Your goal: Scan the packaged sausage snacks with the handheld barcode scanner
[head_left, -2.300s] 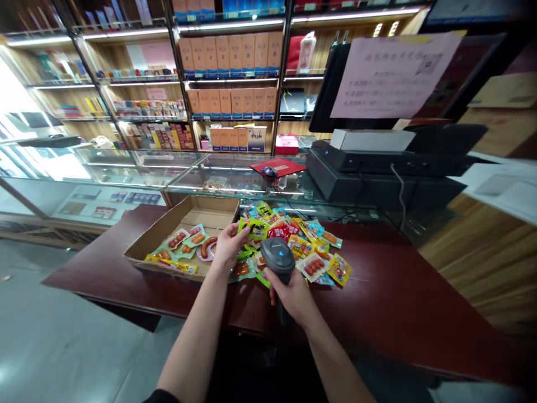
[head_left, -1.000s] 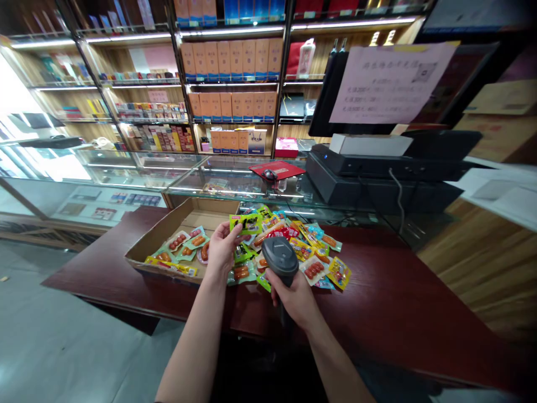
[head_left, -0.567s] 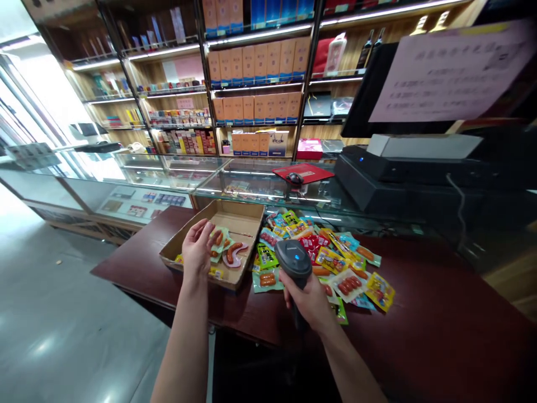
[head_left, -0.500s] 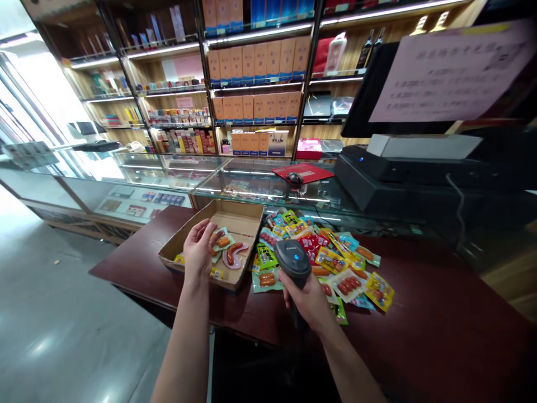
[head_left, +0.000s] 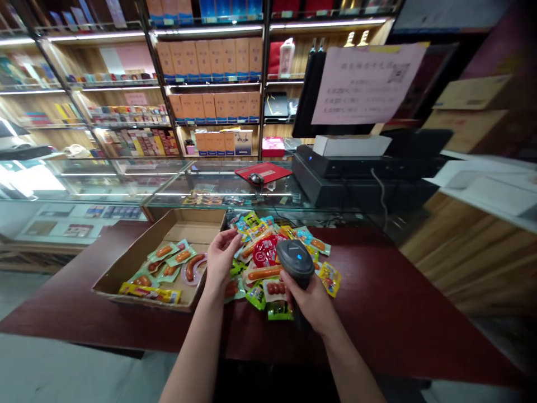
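Note:
My right hand (head_left: 309, 302) is wrapped round the handle of a dark barcode scanner (head_left: 296, 260) with a blue light on top. The scanner is held over a pile of packaged snacks (head_left: 264, 272), mostly sausages in colourful wrappers. My left hand (head_left: 224, 252) hovers at the pile's left side, near the box's right edge, its fingers apart and nothing seen in them. To the left, an open cardboard box (head_left: 138, 246) holds several sausage packs (head_left: 169, 263) and a yellow packet (head_left: 150, 293) along its front.
Behind the dark red table (head_left: 377, 319) stands a glass counter (head_left: 210, 193) with a red mouse pad (head_left: 271, 170). A monitor with a pink sheet (head_left: 361, 84) and a black machine (head_left: 335, 179) are at the back right. Stocked shelves line the wall.
The view has turned right, so box and shelves sit further left in the picture. My left hand has moved from over the box to the pile. My right hand still holds the scanner.

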`<state>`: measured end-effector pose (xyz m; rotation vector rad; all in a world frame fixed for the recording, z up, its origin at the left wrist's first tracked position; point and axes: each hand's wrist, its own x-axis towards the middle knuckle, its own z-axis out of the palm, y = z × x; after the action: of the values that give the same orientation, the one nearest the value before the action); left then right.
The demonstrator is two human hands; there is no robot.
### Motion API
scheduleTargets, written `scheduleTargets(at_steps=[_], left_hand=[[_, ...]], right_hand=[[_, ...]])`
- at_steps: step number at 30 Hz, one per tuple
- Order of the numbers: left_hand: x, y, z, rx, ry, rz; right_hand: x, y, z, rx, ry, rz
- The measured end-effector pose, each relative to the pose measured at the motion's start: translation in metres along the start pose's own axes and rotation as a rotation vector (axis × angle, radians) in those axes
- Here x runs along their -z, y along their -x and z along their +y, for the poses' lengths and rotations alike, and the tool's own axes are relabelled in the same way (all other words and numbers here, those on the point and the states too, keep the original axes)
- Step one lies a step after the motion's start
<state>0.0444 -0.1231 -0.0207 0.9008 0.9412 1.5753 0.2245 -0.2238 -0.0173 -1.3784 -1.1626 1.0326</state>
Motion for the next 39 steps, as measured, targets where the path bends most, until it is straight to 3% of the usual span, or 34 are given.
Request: scheduleTargets(at_steps=[5,9,16,21,24,28,31,36,39], left_hand=[[-0.015,-0.012,-0.036,-0.076,-0.399,-0.154],[-0.019,-0.019,-0.052,-0.186,-0.75,-0.204],[-0.028,-0.024,-0.055,-0.278,-1.15,-0.266],[-0.026,-0.013,-0.053,-0.15,-1.434,-0.307],[-0.028,-0.009,-0.056,-0.164,-1.53,-0.334],[-0.031,-0.017,-0.057,-0.206,-1.472,-0.376],[-0.027,-0.026,-0.051,-0.161,-1.265,-0.446],[-0.01,-0.026,-0.038,-0.148,-0.894,-0.38],[-0.001,-0.019,-0.037,-0.145,-0.632,-0.43]], right_hand=[[0.034,-0.011,0.001,-0.014,0.037,0.036],[0.052,-0.022,0.002,-0.033,0.045,-0.003],[0.066,-0.042,0.011,-0.098,0.009,-0.05],[0.066,-0.042,0.013,-0.096,0.024,-0.058],[0.062,-0.037,0.013,-0.118,0.007,-0.055],[0.055,-0.026,0.015,-0.107,0.036,-0.022],[0.052,-0.015,0.016,-0.096,0.053,-0.018],[0.049,-0.01,0.018,-0.092,0.08,-0.006],[0.047,-0.018,0.017,-0.092,0.082,0.008]])
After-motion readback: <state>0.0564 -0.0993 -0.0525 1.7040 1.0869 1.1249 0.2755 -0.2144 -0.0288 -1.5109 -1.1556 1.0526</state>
